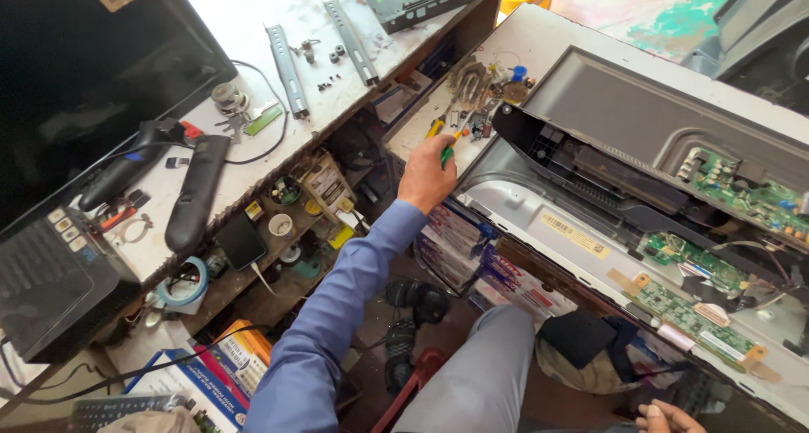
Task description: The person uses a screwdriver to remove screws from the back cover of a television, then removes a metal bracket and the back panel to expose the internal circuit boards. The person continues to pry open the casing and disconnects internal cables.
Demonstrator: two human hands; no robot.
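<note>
My left hand [427, 176] reaches forward on a blue-sleeved arm and grips a screwdriver with a green and yellow handle [447, 149]. Its tip points at a pile of small parts and screws [484, 96] on the white table corner. Just right of the hand lies an opened flat television [590, 231], back side up, with its black rear cover [640, 121] lifted. Green circuit boards [691, 315] sit exposed on it. My right hand [670, 418] shows only partly at the bottom edge, near the television's lower edge; what it holds is hidden.
On the left bench [244, 29] lie two metal brackets [286, 58], two black stand legs [198, 189], loose screws and a dark screen [76, 62]. A cluttered shelf [295, 205] and a tape roll [184, 283] sit below. Sandals [413, 302] and my grey trouser leg [480, 374] are underneath.
</note>
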